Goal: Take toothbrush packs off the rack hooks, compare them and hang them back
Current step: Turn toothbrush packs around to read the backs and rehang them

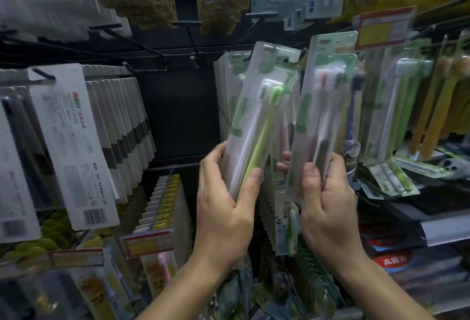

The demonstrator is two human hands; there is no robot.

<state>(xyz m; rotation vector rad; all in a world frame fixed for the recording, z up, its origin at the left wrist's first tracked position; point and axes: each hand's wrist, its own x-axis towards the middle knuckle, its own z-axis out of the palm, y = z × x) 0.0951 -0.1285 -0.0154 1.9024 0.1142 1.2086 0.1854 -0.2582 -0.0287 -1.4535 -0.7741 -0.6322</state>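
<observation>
In the head view, the left hand (226, 200) gripped the lower end of a green-and-white toothbrush pack (262, 116), thumb curled across the front and fingers wrapped behind its left edge. The pack leaned to the right, its top corner just beside the top of the second pack. The right hand (328, 200) gripped the bottom of a pink-and-dark toothbrush pack (323, 106), thumb pressed on the front face and fingers curled round its right edge; the left hand's fingertips showed between the two packs. Both packs were off the hooks, held in front of the rack.

Relative to the green-and-white pack: straight behind it hung a row of similar packs (223, 85) on a hook. To its upper left, bare black hooks (142, 45) jutted out over a dark open panel (178, 106), the widest free room. Further left hung white packs (76, 141), the front one tilted. To the right of the pink-and-dark pack, a blue brush pack (354, 116) hung just beside it, under a red price tag (384, 27). Below the hands, yellow packs (165, 200) and a second price tag (147, 242) crowded close.
</observation>
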